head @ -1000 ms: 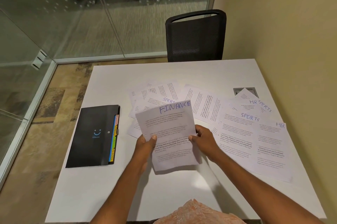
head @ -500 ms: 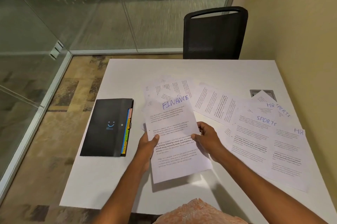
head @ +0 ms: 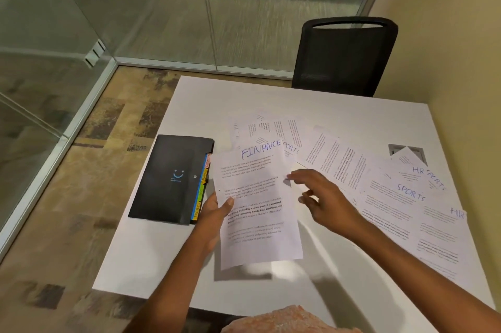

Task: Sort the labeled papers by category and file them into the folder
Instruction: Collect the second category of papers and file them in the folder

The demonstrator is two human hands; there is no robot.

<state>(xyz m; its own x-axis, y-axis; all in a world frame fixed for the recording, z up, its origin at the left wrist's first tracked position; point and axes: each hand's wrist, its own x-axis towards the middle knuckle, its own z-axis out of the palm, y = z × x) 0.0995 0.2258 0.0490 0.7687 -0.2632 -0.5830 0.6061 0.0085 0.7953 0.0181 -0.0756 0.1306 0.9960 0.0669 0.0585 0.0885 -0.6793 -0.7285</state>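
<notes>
A: Where does the filing stand?

B: Early, I'd judge. The black folder (head: 168, 178) lies flat and closed at the left of the white table (head: 271, 94), with coloured tabs (head: 202, 191) showing along its right edge. Whether any page is inside, I cannot tell.

A: And the papers?

B: One is picked out: the FINANCE sheet (head: 257, 197), lifted off the table just right of the folder. The left hand (head: 217, 210) pinches its left edge, thumb on top. The right hand (head: 322, 197) is off it, fingers spread and holding nothing, just beside the sheet's right edge. It is blurred, so contact is unclear.

A: What's left?

B: Nearly all of it. A SPORTS sheet (head: 401, 197) and an HR sheet (head: 417, 170) overlap at the right, and more pages (head: 265, 126) fan out beyond the held sheet. Labels lie mixed together — no category piles that I can make out. The folder needs opening and the FINANCE slot finding — then the rest sorted and filed.
</notes>
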